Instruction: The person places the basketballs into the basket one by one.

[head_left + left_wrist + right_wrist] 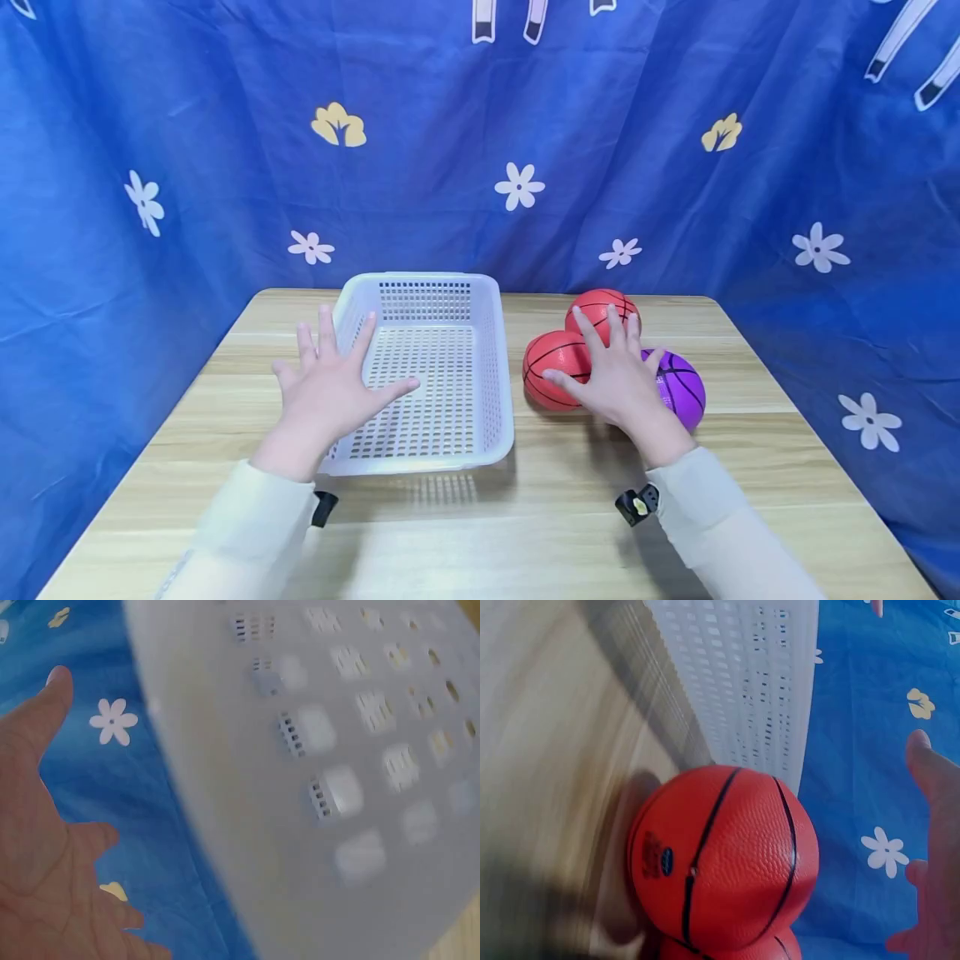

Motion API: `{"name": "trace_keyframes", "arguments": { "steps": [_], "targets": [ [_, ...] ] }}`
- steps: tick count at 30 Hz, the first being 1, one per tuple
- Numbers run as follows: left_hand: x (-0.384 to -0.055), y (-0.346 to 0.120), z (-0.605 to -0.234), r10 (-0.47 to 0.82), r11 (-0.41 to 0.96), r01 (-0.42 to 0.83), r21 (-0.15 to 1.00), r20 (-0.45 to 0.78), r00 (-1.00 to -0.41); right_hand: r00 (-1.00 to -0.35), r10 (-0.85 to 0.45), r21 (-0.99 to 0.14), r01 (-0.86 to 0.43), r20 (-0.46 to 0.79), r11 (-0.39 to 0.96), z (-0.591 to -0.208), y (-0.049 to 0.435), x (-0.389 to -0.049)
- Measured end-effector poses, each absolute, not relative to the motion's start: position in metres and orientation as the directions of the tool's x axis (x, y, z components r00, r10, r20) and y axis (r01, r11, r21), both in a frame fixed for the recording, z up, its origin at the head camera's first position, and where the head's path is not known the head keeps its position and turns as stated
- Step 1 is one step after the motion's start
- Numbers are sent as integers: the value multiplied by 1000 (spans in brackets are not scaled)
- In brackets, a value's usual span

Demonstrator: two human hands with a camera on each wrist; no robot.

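Head view: left hand (324, 392) and right hand (621, 379) hold nothing, fingers spread apart; beside the left's, a white rectangular plastic basket (492, 392) stands mouth-up; by the right's, a purple ball (684, 393) and two rubbery red balls (551, 373) huddle, likely bracing each other.

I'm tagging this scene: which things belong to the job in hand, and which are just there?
Likely for the job:
white basket by the left hand
front red ball, rear red ball and purple ball by the right hand

Just around:
table
blue curtain

Three balls (553, 357) beside white basket (438, 358)
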State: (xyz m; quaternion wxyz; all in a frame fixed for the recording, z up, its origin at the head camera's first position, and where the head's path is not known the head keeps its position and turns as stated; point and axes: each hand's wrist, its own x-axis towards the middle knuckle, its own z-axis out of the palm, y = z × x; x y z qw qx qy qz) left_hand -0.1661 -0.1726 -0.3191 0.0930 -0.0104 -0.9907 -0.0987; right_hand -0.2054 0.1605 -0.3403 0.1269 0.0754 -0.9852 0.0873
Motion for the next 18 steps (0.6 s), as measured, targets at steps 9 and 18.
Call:
{"name": "trace_keyframes", "arguments": {
  "steps": [9,18],
  "targets": [
    [-162,-198,-305,-32,972,9,236,170,-985,-957,-96,-180,-150,275,972,-332,181,-207],
    [-167,-235,-308,-67,959,-28,281,131,-989,-953,-58,-193,-120,299,974,-330,211,-212]
  ]
}}
